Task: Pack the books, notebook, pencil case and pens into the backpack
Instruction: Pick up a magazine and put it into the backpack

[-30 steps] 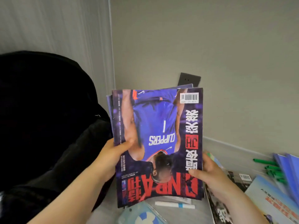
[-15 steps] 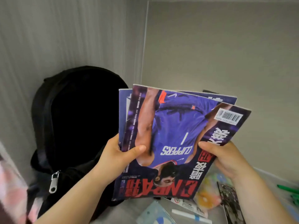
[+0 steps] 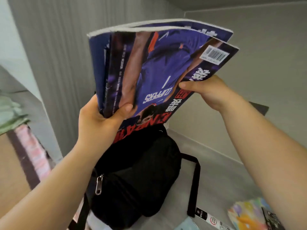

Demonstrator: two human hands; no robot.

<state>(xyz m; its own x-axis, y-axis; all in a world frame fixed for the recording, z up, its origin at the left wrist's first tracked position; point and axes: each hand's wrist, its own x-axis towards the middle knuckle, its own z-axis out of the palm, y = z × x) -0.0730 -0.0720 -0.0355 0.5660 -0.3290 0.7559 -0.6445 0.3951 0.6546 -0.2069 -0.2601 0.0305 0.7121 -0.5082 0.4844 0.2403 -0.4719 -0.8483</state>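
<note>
Books [image 3: 157, 67] gripped at their edges by my left hand [image 3: 99, 118] and right hand [image 3: 211, 92], lifted over the backpack [image 3: 137, 176] (previously held lower).

The books [image 3: 157, 63] cover the top of the backpack [image 3: 136, 176], so its opening cannot be seen. Its base runs off the lower edge. Most fingers of the left grip [image 3: 99, 117] and right grip [image 3: 207, 92] lie behind the covers. Green and pink shapes [image 3: 11, 112] at the left edge are too smeared to name. The right forearm hides part of a pastel item [image 3: 244, 213].
</note>
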